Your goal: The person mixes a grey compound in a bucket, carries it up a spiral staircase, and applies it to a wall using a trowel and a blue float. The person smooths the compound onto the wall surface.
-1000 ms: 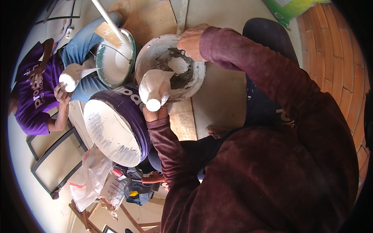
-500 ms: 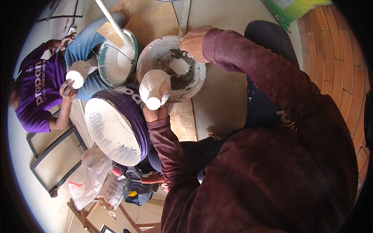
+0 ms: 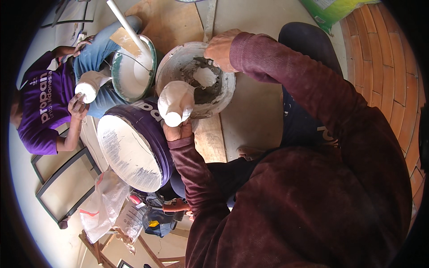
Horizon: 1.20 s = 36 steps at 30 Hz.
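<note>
My left hand [image 3: 178, 131] is closed round the narrow lower part of a white, smeared pouch-like thing [image 3: 177, 99] with a round, bright white end. It is held over the near left rim of a grey, mortar-crusted bucket [image 3: 229, 91]. Inside that bucket lie grey residue and a whitish lump [image 3: 205, 77]. My right hand [image 3: 222, 50] is closed at the bucket's far right rim, fingers bent down toward the inside. Whatever those fingers grip is hidden. Close by my left forearm, a tilted purple bucket [image 3: 166, 149] shows a white, streaked round face.
On the left a person in a purple shirt [image 3: 40, 100] holds a similar white thing [image 3: 88, 85] by a green-rimmed bucket [image 3: 115, 73] with a white pole [image 3: 127, 27]. Plastic bags [image 3: 100, 203], dark frames [image 3: 67, 185], a wooden board [image 3: 210, 136] and a green sack [image 3: 328, 11] lie around.
</note>
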Motion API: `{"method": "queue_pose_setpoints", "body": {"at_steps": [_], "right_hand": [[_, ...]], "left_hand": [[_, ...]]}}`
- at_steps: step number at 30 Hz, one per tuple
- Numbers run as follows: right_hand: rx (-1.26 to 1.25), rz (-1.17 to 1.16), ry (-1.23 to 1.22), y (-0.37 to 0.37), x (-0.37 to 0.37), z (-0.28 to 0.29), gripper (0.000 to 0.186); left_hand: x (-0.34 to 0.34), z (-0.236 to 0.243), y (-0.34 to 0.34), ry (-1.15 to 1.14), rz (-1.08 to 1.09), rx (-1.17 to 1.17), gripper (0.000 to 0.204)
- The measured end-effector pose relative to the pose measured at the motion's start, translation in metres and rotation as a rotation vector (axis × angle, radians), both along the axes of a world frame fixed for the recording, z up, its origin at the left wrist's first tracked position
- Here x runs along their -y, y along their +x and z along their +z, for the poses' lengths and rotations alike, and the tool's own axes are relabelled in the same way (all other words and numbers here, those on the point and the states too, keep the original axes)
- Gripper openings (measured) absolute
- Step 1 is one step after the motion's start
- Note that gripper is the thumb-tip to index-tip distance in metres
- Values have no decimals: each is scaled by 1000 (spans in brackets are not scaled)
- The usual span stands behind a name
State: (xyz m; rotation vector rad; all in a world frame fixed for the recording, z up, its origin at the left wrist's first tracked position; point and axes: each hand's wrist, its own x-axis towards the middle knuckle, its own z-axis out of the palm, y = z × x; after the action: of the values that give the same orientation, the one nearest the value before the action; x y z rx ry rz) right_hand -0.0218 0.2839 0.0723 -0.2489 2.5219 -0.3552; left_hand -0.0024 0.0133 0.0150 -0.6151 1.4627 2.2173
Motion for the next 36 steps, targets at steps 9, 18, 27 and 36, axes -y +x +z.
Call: {"method": "queue_pose_setpoints", "body": {"at_steps": [9,18,27,36], "right_hand": [[26,23,19,1,1,4,24],[31,21,18,1,2,0,24],[5,30,22,2,3,5,23],[6,20,20,3,5,10,25]], "left_hand": [[4,-5,-4,109,13,34,22],[24,-23,-7,325,-84,-41,26],[20,-19,-5,244,-50,-36,20],[15,-10,-3,262,-61,-35,17]]}}
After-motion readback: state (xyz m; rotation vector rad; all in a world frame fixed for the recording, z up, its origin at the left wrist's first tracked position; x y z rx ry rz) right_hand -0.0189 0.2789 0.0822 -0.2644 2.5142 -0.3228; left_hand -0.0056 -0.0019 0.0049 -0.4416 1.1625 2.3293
